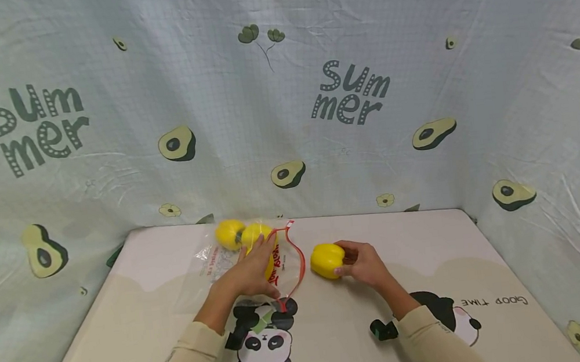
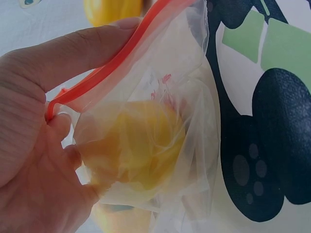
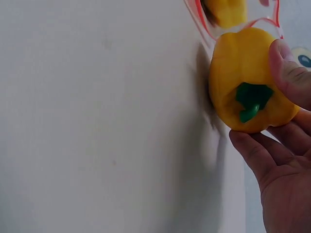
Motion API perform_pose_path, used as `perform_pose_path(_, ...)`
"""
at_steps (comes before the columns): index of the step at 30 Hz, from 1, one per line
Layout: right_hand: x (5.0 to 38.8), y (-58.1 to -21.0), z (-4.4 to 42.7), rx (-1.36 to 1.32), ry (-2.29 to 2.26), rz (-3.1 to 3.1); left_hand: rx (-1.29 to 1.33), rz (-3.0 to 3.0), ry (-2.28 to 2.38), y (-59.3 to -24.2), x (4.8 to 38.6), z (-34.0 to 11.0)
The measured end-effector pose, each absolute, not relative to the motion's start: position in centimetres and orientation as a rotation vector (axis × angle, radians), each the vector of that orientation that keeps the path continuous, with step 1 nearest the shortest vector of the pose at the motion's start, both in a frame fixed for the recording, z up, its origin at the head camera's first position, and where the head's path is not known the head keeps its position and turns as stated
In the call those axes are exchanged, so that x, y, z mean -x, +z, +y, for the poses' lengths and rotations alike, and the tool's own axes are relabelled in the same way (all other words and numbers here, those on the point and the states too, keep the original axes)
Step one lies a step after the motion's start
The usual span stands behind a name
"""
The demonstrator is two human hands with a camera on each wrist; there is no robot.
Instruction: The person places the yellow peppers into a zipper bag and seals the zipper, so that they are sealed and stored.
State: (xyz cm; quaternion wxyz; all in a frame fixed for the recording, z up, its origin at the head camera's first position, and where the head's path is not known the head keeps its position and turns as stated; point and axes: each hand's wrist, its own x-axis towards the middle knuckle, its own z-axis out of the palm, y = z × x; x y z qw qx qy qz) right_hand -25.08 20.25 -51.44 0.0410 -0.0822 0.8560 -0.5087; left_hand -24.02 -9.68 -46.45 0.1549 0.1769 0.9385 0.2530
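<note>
In the head view, a clear plastic bag [image 1: 215,272] with a red zip edge lies left of centre, its mouth facing right. My left hand [image 1: 244,276] holds it near the mouth; in the left wrist view the thumb lies along the red edge [image 2: 114,60]. A yellow pepper [image 2: 141,145] shows through the film beside my fingers. Another yellow pepper [image 1: 229,234] is at the bag's far side. My right hand [image 1: 363,264] grips a yellow bell pepper [image 1: 327,261] by its side, right of the bag mouth. Its green stem [image 3: 252,99] faces the right wrist camera.
The table [image 1: 135,266] has a pale cover with panda prints [image 1: 264,346]. A printed curtain [image 1: 219,94] hangs along the table's far edge and at both sides.
</note>
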Motion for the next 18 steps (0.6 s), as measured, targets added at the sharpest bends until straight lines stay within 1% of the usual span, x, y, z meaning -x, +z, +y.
perform_pose_path(11,24.9,-51.3,18.1,0.29,-1.592,2.572,-0.503,2.682,0.718,-46.6,24.2,-9.5)
perform_pose_path(18,24.6,-51.5,15.3,0.369,-1.636,2.49,-0.486,2.688,0.72,-46.7,24.3,-9.3)
